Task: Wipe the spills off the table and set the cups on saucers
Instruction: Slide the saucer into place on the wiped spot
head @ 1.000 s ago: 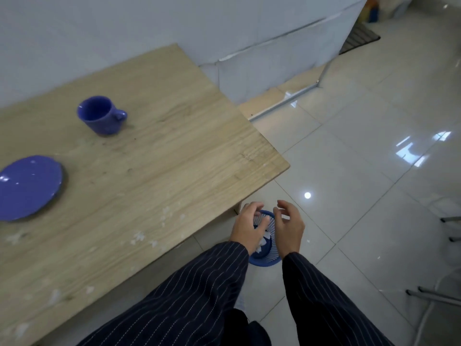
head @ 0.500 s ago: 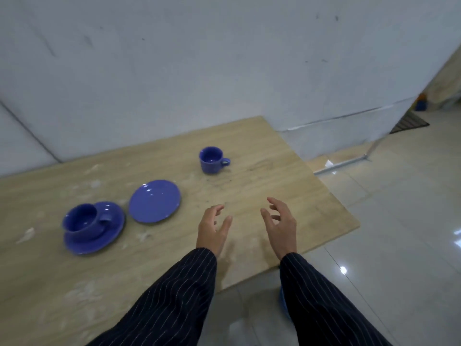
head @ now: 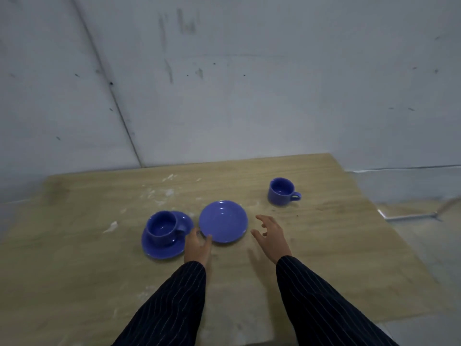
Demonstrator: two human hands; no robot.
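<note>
On the wooden table [head: 324,258] a blue cup [head: 162,227] stands on a blue saucer [head: 159,248] at the left. Beside it lies a second blue saucer [head: 223,221] with nothing on it. Another blue cup [head: 282,191] stands alone on the wood at the far right. My left hand [head: 197,247] is open, its fingertips at the near edge of the bare saucer, between the two saucers. My right hand [head: 270,237] is open, fingers spread, just right of that saucer, holding nothing. White smears [head: 164,191] mark the wood behind the saucers.
A grey wall [head: 224,83] rises right behind the table. The table's right edge drops to a tiled floor [head: 424,233], where a metal strip [head: 409,217] lies. More white flecks [head: 111,227] dot the left of the table.
My view swung up from a blue basket on the floor to the tabletop. Both hands came up over the table and moved forward to the bare saucer.
</note>
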